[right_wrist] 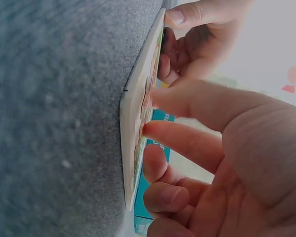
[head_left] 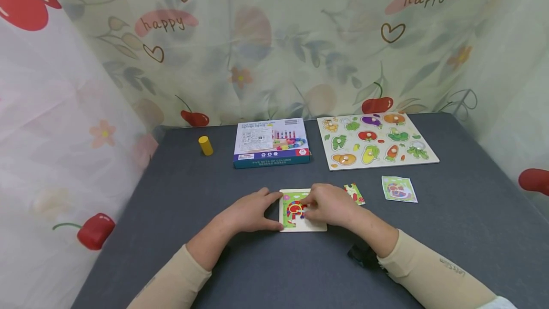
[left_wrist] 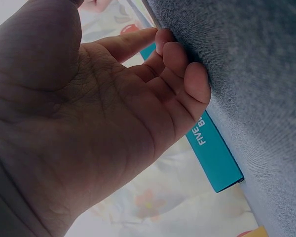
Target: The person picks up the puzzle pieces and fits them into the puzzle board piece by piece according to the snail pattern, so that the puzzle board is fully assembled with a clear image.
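A small puzzle board (head_left: 281, 211) with a pale frame and a bright picture lies flat on the table, part of its inside bare and white. My left hand (head_left: 254, 211) rests at its left edge, forefinger near the far corner and thumb at the near corner. The left wrist view shows its other fingers (left_wrist: 196, 81) loosely bent. Over the board's right part, my right hand (head_left: 332, 205) pinches a small colourful puzzle piece (head_left: 305, 208) against it with thumb and forefinger; the piece is mostly hidden. Just right of that hand lies a green and red puzzle piece (head_left: 354, 194).
A picture card (head_left: 399, 189) lies to the right. Behind are a boxed bead set (head_left: 272, 144), a yellow cylinder (head_left: 206, 146) and a large vegetable puzzle board (head_left: 377, 140). Something black (head_left: 363, 256) sits under my right forearm. Patterned cloth (head_left: 274, 61) hangs around the dark table (head_left: 180, 190).
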`<action>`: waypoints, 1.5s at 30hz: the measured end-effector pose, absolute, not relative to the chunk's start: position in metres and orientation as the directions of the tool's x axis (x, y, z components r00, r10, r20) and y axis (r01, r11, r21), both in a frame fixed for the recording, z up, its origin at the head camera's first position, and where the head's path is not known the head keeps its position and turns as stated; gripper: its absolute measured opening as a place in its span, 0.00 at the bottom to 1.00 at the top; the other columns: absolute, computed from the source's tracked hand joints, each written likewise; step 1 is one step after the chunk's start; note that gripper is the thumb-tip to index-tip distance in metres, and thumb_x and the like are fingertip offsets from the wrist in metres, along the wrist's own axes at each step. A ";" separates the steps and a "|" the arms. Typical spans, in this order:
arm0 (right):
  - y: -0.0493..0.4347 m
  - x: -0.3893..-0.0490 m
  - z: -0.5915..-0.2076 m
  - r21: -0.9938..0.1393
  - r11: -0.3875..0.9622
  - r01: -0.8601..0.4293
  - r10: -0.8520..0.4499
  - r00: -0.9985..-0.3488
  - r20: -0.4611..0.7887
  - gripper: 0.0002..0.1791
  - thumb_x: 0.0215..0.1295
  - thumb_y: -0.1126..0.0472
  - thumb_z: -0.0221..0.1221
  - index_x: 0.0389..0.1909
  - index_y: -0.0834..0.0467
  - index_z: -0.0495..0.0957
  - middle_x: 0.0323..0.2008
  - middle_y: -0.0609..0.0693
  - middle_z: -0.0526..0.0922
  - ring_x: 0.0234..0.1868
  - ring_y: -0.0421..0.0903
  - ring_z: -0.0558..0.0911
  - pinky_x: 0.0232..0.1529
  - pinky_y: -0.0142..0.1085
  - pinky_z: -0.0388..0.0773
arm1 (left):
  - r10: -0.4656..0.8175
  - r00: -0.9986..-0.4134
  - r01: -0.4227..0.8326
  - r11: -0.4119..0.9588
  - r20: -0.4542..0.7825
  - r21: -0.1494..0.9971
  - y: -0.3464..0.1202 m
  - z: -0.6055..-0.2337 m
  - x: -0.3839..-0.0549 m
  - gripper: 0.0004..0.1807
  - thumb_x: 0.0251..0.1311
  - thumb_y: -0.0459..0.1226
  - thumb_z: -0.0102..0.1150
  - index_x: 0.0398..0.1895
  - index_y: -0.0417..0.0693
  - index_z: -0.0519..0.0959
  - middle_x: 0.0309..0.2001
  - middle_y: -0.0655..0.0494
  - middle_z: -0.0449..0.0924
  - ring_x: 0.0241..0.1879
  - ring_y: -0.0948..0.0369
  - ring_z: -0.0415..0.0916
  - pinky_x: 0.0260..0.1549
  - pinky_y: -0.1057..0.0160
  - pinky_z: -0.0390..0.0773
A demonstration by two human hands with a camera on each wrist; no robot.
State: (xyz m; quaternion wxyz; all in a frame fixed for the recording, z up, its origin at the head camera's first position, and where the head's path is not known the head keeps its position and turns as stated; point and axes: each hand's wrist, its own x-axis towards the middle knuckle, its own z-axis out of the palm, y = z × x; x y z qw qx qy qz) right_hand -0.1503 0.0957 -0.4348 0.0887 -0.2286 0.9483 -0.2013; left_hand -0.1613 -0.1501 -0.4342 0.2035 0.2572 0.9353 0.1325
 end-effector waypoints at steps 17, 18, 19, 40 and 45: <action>0.099 -0.156 -0.435 -0.457 0.790 -0.408 -0.490 -0.868 -0.073 0.18 0.57 0.50 0.75 0.49 0.49 0.90 0.25 0.43 0.71 0.27 0.42 0.71 0.27 0.37 0.65 | 0.530 -0.784 0.417 0.835 -0.323 0.358 -0.152 -0.433 -0.161 0.50 0.54 0.66 0.69 0.78 0.60 0.65 0.59 0.52 0.72 0.52 0.56 0.71 0.54 0.49 0.76; 0.099 -0.156 -0.434 -0.454 0.787 -0.417 -0.500 -0.863 -0.073 0.18 0.58 0.50 0.75 0.49 0.49 0.90 0.25 0.43 0.71 0.27 0.42 0.71 0.27 0.37 0.65 | 0.529 -0.784 0.415 0.836 -0.324 0.359 -0.152 -0.434 -0.161 0.50 0.54 0.66 0.69 0.78 0.60 0.65 0.59 0.52 0.72 0.52 0.55 0.71 0.54 0.48 0.76; 0.099 -0.157 -0.433 -0.451 0.784 -0.427 -0.509 -0.858 -0.071 0.18 0.58 0.50 0.75 0.49 0.50 0.90 0.25 0.42 0.71 0.27 0.42 0.71 0.28 0.36 0.66 | 0.528 -0.785 0.412 0.836 -0.325 0.362 -0.152 -0.434 -0.161 0.50 0.54 0.66 0.69 0.78 0.60 0.65 0.60 0.51 0.72 0.53 0.55 0.71 0.54 0.48 0.76; 0.121 -0.145 -0.373 -0.487 0.742 -0.462 -0.524 -0.852 0.010 0.15 0.60 0.52 0.74 0.47 0.51 0.89 0.36 0.46 0.81 0.37 0.47 0.79 0.35 0.38 0.75 | 0.530 -0.787 0.425 0.837 -0.316 0.346 -0.150 -0.434 -0.160 0.50 0.54 0.65 0.70 0.78 0.59 0.66 0.55 0.53 0.72 0.49 0.56 0.71 0.51 0.50 0.77; 0.130 -0.145 -0.364 -0.492 0.747 -0.447 -0.502 -0.865 0.023 0.15 0.60 0.52 0.75 0.46 0.50 0.88 0.33 0.43 0.78 0.36 0.46 0.77 0.35 0.39 0.75 | 0.527 -0.789 0.421 0.839 -0.318 0.345 -0.149 -0.433 -0.160 0.50 0.53 0.65 0.70 0.78 0.60 0.66 0.56 0.52 0.72 0.50 0.56 0.71 0.53 0.50 0.76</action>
